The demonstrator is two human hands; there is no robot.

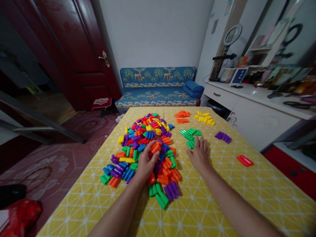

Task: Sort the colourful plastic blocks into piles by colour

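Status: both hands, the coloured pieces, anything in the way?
Left hand at ridged orange plastic piece, grip unclear. Right hand open, fingertips beside ridged green plastic pieces. Jumbled multicoloured plastic pile crowds left hand; nothing seen blocking the right.

The table [187, 214] carries the block heap [150, 126] left of centre; smaller block clusters [204, 118] lie to its right (one set well out near the right edge). The left hand [146, 163] is over the heap, the right hand [199, 156] beside a cluster. Behind the table stands a sofa [153, 92]; a door [81, 52] stands left, a dresser [256, 113] right.
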